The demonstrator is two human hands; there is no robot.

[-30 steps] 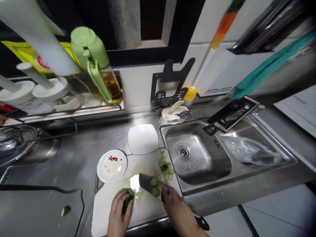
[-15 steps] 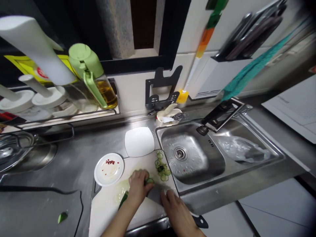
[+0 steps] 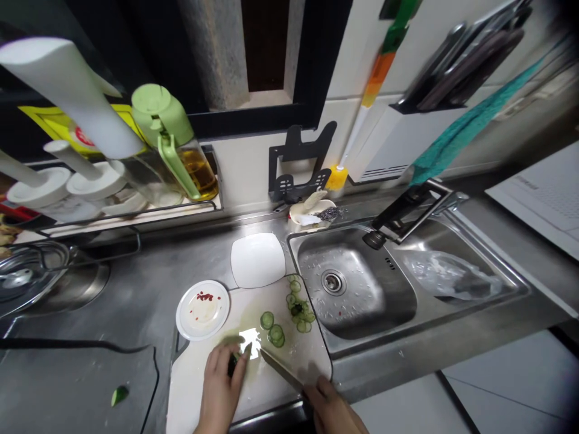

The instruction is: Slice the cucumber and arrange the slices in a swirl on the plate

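My left hand (image 3: 221, 380) rests on the white cutting board (image 3: 266, 398), its fingers curved round a dark green cucumber piece (image 3: 233, 364) that they mostly cover. At the board's near right edge, my right hand (image 3: 333, 407) grips a knife (image 3: 281, 369). The blade points up and left, its tip close to my left thumb. Just beyond the blade lie a few loose cucumber slices (image 3: 276, 335). More cucumber slices (image 3: 296, 288) are gathered along the board's right edge, beside the sink. Wet patches shine on the board.
Behind the board sit a square white plate (image 3: 257, 260) and a round plate (image 3: 202, 332) with red bits. The sink (image 3: 362, 319) and faucet (image 3: 389, 223) are at right. A cucumber end (image 3: 119, 396) lies on the left counter. An oil bottle (image 3: 199, 172) stands on the shelf.
My left hand has left the slices and moved left and nearer onto the cucumber piece. The slices now lie uncovered on the board. My right hand has shifted slightly right, and the blade has turned.
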